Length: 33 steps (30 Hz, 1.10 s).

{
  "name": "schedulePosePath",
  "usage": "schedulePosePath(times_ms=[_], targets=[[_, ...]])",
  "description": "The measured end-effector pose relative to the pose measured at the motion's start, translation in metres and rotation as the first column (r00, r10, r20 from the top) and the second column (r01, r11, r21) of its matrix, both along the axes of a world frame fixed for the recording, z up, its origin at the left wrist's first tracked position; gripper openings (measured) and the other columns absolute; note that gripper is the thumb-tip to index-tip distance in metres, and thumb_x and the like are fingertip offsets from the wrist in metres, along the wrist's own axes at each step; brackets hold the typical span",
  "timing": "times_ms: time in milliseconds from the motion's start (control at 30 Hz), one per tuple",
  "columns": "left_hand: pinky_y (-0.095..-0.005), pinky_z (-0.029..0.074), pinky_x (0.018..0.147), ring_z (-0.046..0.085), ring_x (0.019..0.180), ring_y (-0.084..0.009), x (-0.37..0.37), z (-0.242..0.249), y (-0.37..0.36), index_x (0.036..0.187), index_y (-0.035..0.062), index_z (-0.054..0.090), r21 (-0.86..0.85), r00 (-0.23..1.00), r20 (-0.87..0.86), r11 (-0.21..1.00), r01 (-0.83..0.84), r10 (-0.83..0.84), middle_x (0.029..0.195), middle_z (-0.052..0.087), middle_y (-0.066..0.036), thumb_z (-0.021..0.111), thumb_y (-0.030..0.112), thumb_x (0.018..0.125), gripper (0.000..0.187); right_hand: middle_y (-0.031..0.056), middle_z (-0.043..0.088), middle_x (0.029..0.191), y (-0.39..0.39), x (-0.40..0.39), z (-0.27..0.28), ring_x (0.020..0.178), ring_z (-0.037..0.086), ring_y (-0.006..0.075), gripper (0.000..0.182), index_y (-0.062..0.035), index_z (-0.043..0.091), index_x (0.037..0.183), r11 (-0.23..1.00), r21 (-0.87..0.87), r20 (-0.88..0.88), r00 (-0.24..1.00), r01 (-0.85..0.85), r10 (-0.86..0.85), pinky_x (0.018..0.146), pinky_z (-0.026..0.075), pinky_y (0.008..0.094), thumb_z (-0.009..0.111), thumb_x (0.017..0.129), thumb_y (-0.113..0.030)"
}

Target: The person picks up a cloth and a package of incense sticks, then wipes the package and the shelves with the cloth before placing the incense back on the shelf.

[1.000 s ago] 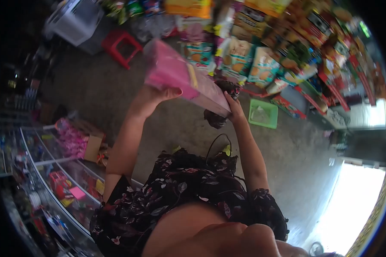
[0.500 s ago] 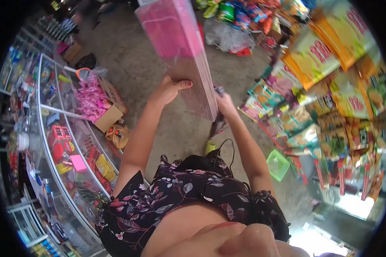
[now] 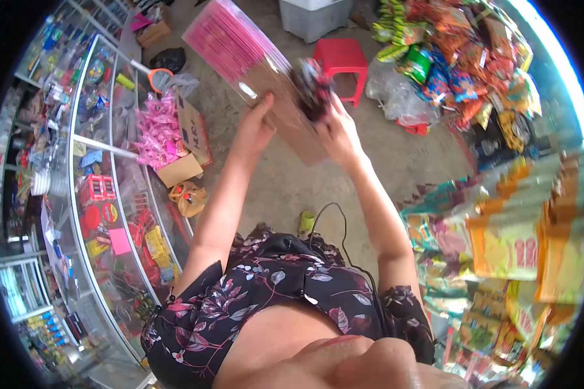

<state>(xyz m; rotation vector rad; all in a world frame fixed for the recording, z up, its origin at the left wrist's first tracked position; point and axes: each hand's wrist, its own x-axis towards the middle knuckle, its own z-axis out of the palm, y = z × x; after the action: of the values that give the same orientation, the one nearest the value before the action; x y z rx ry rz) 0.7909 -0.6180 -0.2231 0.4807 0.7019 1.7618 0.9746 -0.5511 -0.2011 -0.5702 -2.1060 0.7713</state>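
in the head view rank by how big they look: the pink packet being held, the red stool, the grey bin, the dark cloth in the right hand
1. pink packet, held between left hand and right hand; being nearest the camera inflates it.
2. grey bin, cut off by the frame edge, and red stool: too alike to rank.
3. dark cloth, smallest.

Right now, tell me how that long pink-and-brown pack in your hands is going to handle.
The long pack looks fairly stiff: it spans out past both hands without sagging. Its clear glossy wrap may be slippery, so the left hand and right hand gripping its lower end seems wise. Held by one end, it probably feels top-heavy.
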Motion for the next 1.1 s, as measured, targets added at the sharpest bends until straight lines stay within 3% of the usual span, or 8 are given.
schedulePosePath(times_ms=[200, 333, 400, 567, 667, 733, 867, 1100], targets=[[-0.0397, 0.039, 0.099, 0.051, 0.113, -0.0211, -0.098, 0.007, 0.044, 0.124, 0.0082, 0.048, -0.112, 0.964, -0.047, 0.958, -0.265, 0.262, 0.12, 0.055, -0.005, 0.072, 0.022, 0.08, 0.053, 0.0196, 0.058, 0.103, 0.075, 0.007, -0.074, 0.092, 0.058, 0.0378, 0.024, -0.003, 0.056, 0.108, 0.946, -0.298, 0.251, 0.967, 0.123, -0.047, 0.08, 0.046, 0.04, 0.054, 0.084, -0.009], [-0.0461, 0.043, 0.093, 0.052, 0.112, -0.0249, -0.135, -0.001, 0.079, 0.126, 0.0104, 0.045, -0.222, 0.964, 0.024, 0.942, -0.252, 0.263, 0.123, 0.052, -0.008, 0.067, 0.032, 0.082, 0.054, 0.0183, 0.056, 0.113, 0.138, -0.113, 0.046, 0.097, 0.057, 0.0361, 0.029, -0.0034, 0.057, 0.112, 0.998, -0.051, 0.015, 0.999, 0.044, -0.043, 0.084, 0.046, 0.0389, 0.055, 0.085, -0.011], [-0.0454, 0.043, 0.095, 0.052, 0.112, -0.0253, -0.156, -0.012, 0.104, 0.131, 0.0118, 0.041, -0.269, 0.965, 0.016, 0.931, -0.247, 0.261, 0.126, 0.05, -0.008, 0.061, 0.039, 0.086, 0.056, 0.016, 0.054, 0.122, 0.172, -0.199, 0.071, 0.106, 0.055, 0.0344, 0.037, -0.0055, 0.056, 0.118, 0.957, 0.289, 0.027, 1.0, -0.021, 0.014, 0.091, 0.044, 0.0382, 0.058, 0.082, -0.014], [-0.0437, 0.038, 0.102, 0.043, 0.123, -0.0236, -0.227, -0.016, 0.17, 0.139, 0.013, 0.032, -0.092, 0.974, 0.197, 0.991, -0.098, 0.115, 0.135, 0.045, -0.008, 0.049, 0.051, 0.09, 0.064, 0.0046, 0.023, 0.15, 0.212, -0.377, 0.037, 0.135, 0.023, 0.038, 0.044, -0.0213, 0.055, 0.124, 0.879, 0.445, 0.349, 0.937, -0.173, 0.008, 0.098, 0.026, 0.0687, 0.057, 0.081, -0.013], [-0.0428, 0.037, 0.103, 0.04, 0.127, -0.0248, -0.291, -0.034, 0.208, 0.138, 0.0129, 0.035, -0.123, 0.941, 0.296, 0.983, -0.133, 0.165, 0.137, 0.043, -0.008, 0.039, 0.053, 0.094, 0.06, 0.0055, 0.024, 0.15, 0.242, -0.398, 0.011, 0.136, 0.023, 0.0357, 0.049, -0.0211, 0.051, 0.127, 0.861, 0.366, 0.483, 0.863, -0.352, 0.147, 0.105, 0.024, 0.0613, 0.059, 0.079, -0.012], [-0.0433, 0.041, 0.1, 0.048, 0.119, -0.0242, -0.331, -0.048, 0.227, 0.138, 0.0125, 0.033, 0.092, 0.936, 0.315, 0.977, -0.193, 0.156, 0.135, 0.046, -0.009, 0.039, 0.054, 0.093, 0.061, 0.0059, 0.026, 0.149, 0.25, -0.392, 0.014, 0.135, 0.025, 0.0345, 0.05, -0.0215, 0.053, 0.126, 0.873, 0.303, 0.516, 0.836, -0.382, 0.186, 0.103, 0.025, 0.0627, 0.061, 0.077, -0.014], [-0.0423, 0.044, 0.096, 0.052, 0.115, -0.025, -0.4, -0.028, 0.281, 0.134, 0.007, 0.037, 0.017, 0.93, 0.127, 0.937, -0.349, 0.344, 0.127, 0.05, -0.011, 0.041, 0.058, 0.091, 0.067, 0.0046, 0.025, 0.15, 0.284, -0.388, 0.009, 0.135, 0.026, 0.0339, 0.062, -0.0223, 0.05, 0.129, 0.897, 0.23, 0.672, 0.728, -0.377, 0.133, 0.102, 0.027, 0.0621, 0.07, 0.07, -0.02], [-0.0471, 0.037, 0.1, 0.048, 0.117, -0.0266, -0.495, -0.01, 0.413, 0.137, 0.009, 0.034, -0.185, 0.897, 0.099, 0.894, -0.409, 0.431, 0.131, 0.046, -0.012, 0.047, 0.062, 0.086, 0.074, 0.0169, 0.034, 0.142, 0.424, -0.471, -0.052, 0.124, 0.037, 0.0423, 0.078, -0.0204, 0.045, 0.13, 0.842, 0.479, 0.337, 0.938, -0.247, 0.083, 0.101, 0.036, 0.0508, 0.077, 0.06, -0.014]])
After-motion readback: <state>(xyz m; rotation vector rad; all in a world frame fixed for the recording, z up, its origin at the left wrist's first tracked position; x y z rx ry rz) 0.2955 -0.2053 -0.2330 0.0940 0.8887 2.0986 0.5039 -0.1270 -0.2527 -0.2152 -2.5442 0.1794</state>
